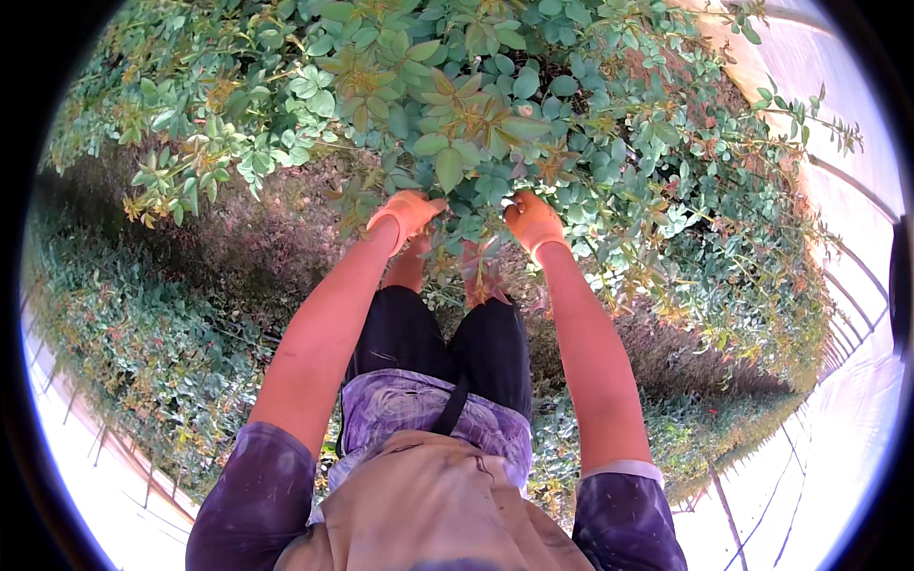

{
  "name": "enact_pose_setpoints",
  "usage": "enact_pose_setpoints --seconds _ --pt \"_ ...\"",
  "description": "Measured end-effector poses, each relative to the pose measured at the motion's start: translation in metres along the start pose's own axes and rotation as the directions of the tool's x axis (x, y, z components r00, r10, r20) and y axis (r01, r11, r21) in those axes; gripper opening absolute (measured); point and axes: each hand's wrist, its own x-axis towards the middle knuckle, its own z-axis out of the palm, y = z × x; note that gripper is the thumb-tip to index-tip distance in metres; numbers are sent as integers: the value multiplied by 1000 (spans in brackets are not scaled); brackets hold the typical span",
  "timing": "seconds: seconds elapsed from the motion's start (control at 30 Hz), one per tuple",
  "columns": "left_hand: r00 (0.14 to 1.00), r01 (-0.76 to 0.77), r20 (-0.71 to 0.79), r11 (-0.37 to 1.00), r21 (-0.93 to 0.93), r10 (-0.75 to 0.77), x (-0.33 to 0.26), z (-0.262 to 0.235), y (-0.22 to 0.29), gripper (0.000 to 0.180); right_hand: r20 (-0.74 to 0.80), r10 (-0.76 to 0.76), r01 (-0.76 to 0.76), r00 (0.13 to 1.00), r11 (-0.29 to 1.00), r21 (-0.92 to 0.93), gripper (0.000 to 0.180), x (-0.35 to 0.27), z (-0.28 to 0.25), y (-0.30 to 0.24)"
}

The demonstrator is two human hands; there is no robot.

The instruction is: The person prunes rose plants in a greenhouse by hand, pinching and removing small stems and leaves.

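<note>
While both arms reach fwd into the greenery, the L hand and R hand are at the near edge of a leafy bush, a short gap btwn them. Each looks gloved in orange, w/ a cuff at the wrist. L hand: fingers curled inward, tips at the leaves; can't tell if its grip is narrow or holding a stem. R hand: also curled, thumb side facing L, w/ a small dark-and-white spot near the fingertips, too small to ID; can't tell whether its grip has anything either.

Bush fills the top-centre, beyond and btwn the hands, mostly green leaves w/ some reddish-brown young ones. A reddish sprig hangs just below the gap, near the knees.

Brown soil shows L of the L arm; more plants lie far L. Plastic sheeting w/ curved ribs runs along the R side. Person's clothes: dark trousers, purple-and-white patterned cloth at the waist, black strap, tan apron, dark purple sleeves.
</note>
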Motion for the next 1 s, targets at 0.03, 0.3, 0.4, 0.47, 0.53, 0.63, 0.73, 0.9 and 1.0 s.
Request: enact_pose_setpoints --seconds 0.03,0.3,0.4,0.47,0.53,0.63,0.73,0.9,1.0 --pt "1000 14 -5 1000 23 -14 3 2 -2 44 35 38 -38 999 999 -3 42 12 4 -3" --pt "986 154 -88 969 191 -139 40 -13 -52 47 -26 -65 70 998 939 336 39 3 5 -10" --pt "1000 19 25 956 -293 -12 32 -19 -53 31 -86 -20 66 996 815 576 37 -19 -2 -6" --pt "991 -136 -61 896 -424 121 25 -14 -41 14 -107 -69 123 992 749 651 35 -30 -10 -7" --pt "987 -152 -60 984 -92 147 33 -12 -57 22 -106 -132 168 985 679 715 34 -44 -12 -11" --pt "993 -109 80 880 462 81 57 -30 -94 33 -118 -233 249 965 684 685 34 -62 -22 -20" --pt "989 84 112 988 129 -98 48 -29 -43 31 -164 -216 266 963 637 724 34 -66 -28 4" --pt "989 -93 150 792 604 3 73 -34 -69 31 -116 -249 263 962 710 653 36 -80 -35 2" --pt "974 -222 62 973 63 218 93 -24 -138 32 -87 -231 227 969 700 677 35 -101 -41 -3"
